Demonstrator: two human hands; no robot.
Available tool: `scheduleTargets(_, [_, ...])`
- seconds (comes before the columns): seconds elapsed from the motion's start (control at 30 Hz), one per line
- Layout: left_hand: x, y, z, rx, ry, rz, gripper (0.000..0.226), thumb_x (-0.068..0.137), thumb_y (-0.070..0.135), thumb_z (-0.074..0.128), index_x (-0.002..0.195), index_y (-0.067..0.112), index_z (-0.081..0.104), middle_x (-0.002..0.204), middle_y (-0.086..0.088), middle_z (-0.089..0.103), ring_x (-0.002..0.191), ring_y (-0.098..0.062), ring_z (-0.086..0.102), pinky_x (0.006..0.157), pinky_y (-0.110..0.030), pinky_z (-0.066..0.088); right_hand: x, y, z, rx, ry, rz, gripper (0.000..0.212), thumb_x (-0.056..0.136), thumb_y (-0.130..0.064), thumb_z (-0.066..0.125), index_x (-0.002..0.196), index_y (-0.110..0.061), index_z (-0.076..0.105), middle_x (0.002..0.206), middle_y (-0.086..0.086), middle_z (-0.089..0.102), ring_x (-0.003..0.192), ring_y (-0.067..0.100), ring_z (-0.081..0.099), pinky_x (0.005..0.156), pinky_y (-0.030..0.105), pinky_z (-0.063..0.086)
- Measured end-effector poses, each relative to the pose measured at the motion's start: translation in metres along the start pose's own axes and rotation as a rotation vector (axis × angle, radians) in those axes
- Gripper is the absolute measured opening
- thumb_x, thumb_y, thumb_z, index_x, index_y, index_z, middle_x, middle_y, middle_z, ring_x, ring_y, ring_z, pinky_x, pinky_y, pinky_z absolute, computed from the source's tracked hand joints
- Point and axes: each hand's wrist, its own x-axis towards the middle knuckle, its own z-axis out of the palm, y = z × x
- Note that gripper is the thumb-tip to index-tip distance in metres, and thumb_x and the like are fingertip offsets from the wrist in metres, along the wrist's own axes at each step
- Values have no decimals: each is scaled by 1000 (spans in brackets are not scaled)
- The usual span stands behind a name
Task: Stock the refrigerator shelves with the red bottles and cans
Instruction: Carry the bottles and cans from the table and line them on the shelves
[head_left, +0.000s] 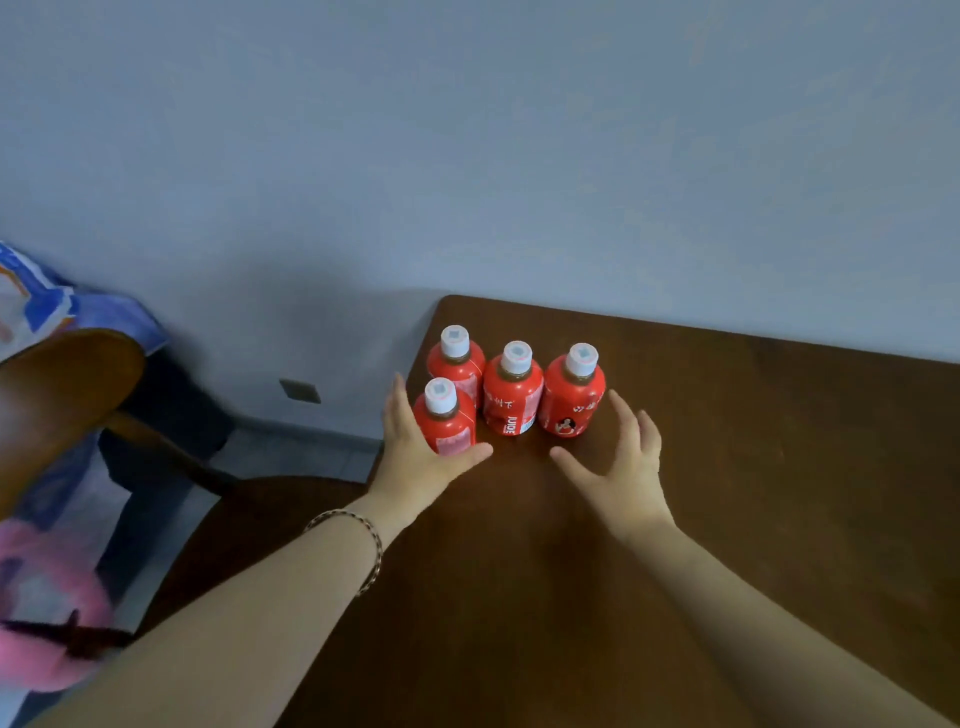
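This looks like a room in a home. A dark wooden table (675, 467) stands against a plain blue-grey wall (467, 156), under both hands. Left of the left hand (421, 452), a wooden chair (67, 384) holds patterned blue fabric (41, 301), with something fluffy and pink (47, 613) below. A wall socket (300, 391) sits low on the wall above a tiled floor (291, 457).
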Motion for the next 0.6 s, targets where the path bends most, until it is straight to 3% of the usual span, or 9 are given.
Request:
scheduleTargets(0.13, [53, -32, 1, -142, -140, 117, 120, 59, 26, 87, 134, 57, -1, 151, 8, 21, 134, -13, 34, 105, -46, 38, 38, -2, 41, 0, 40, -88, 81, 72, -40, 77, 138, -48, 30, 156, -1, -18, 145, 18, -10, 113, 37, 16])
scheduleTargets(0.23, [71, -38, -5, -283, -256, 166, 107, 64, 18, 84, 135, 50, 11, 136, 22, 37, 117, 1, 46, 102, -35, 42, 65, -11, 61, -80, 132, -129, 81, 63, -53, 77, 134, -48, 39, 154, 4, -23, 144, 26, -15, 116, 45, 13])
scheduleTargets(0.33, [93, -35, -17, -333, -442, 208, 101, 59, 28, 79, 137, 47, 17, 133, 30, 39, 121, 5, 46, 101, -29, 42, 85, -19, 74, -164, 233, -102, 67, 60, -60, 74, 122, -42, 56, 155, 7, -22, 142, 32, -17, 117, 48, 9])
scheduleTargets(0.43, [107, -29, -20, -263, -569, 282, 99, 55, 38, 77, 133, 54, 19, 144, 18, 33, 130, -2, 39, 107, -35, 38, 98, -20, 75, -174, 268, -115, 51, 61, -60, 72, 105, -36, 64, 153, 8, 6, 141, 29, -3, 114, 51, 20])
scheduleTargets(0.5, [116, -28, -18, -252, -571, 298, 96, 53, 40, 77, 127, 61, 21, 146, 12, 32, 132, -8, 37, 108, -42, 37, 109, -20, 76, -178, 270, -155, 48, 59, -62, 69, 98, -33, 64, 139, 5, 26, 135, 27, 12, 107, 52, 31])
scheduleTargets(0.6, [122, -31, -18, -225, -579, 325, 93, 53, 43, 78, 125, 64, 24, 146, 8, 32, 133, -11, 37, 109, -47, 35, 114, -22, 74, -246, 225, -302, 53, 57, -63, 56, 92, -25, 67, 126, 7, 38, 129, 30, 24, 103, 47, 32])
